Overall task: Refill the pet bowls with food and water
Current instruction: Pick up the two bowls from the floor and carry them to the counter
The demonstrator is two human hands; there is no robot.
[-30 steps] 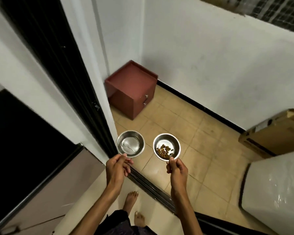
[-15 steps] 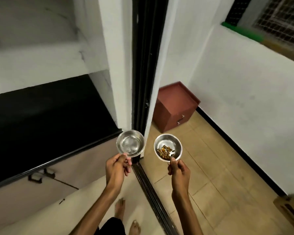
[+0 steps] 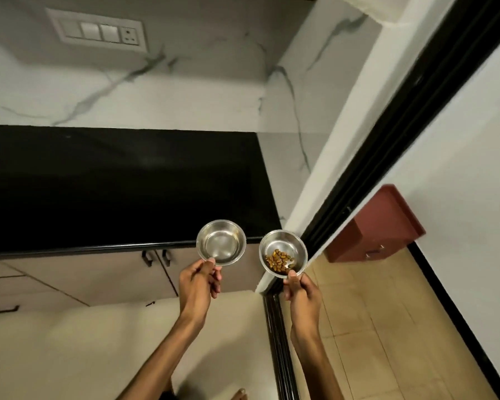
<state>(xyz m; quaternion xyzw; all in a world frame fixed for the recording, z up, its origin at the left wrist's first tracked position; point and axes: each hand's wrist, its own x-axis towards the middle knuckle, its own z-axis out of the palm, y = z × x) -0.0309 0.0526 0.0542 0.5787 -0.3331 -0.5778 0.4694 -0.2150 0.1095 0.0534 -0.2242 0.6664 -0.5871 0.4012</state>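
Head view, left hand: the left hand (image 3: 198, 284) pinches the near rim of the empty steel bowl (image 3: 221, 242), thumb on top of the rim, the other fingers curled below it.
Head view, right hand: the right hand (image 3: 302, 293) pinches the near rim of the food bowl (image 3: 283, 252) in the same way.
Where the bowls are: both are in the air, each just beyond its own hand, side by side and apart, not touching.
Content: the empty steel bowl looks dry or almost dry, I cannot tell for sure; the food bowl has a small heap of brown kibble (image 3: 279, 260) on the side near the thumb.
Which way they point: both mouths face up; the food bowl tilts a little toward the hand. The bowls are round, so there is no long axis.
Key relation: the black counter (image 3: 122, 192) lies beyond and to the left of both hands; its front edge is just behind the empty steel bowl, so the left hand is nearer to it.
Judgement: both bowls probably need a place on the counter for the refill.
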